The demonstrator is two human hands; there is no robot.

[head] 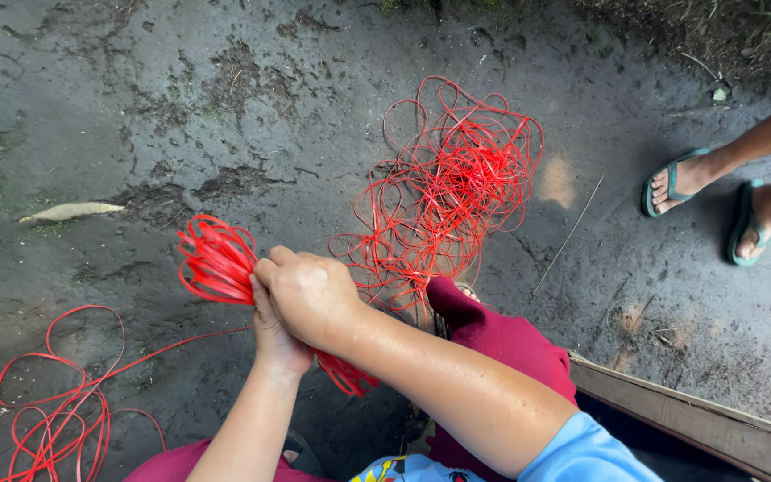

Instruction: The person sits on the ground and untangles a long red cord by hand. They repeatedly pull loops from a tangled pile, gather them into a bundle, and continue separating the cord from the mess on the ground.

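Note:
Both my hands close around a folded bundle of red plastic strips [218,261], held low over the ground. My right hand [312,293] lies on top, fingers curled over the bundle. My left hand [277,337] grips it from beneath, mostly hidden by the right. The bundle's looped end fans out to the left; its other end [346,375] pokes out below my right wrist. A loose strand runs from the bundle to a small red coil [57,415] at bottom left.
A large tangled heap of red strips [443,192] lies on the dark wet ground ahead. Another person's feet in teal flip-flops [711,201] stand at the right. A wooden plank [698,419] runs at lower right. A dry leaf [69,211] lies left.

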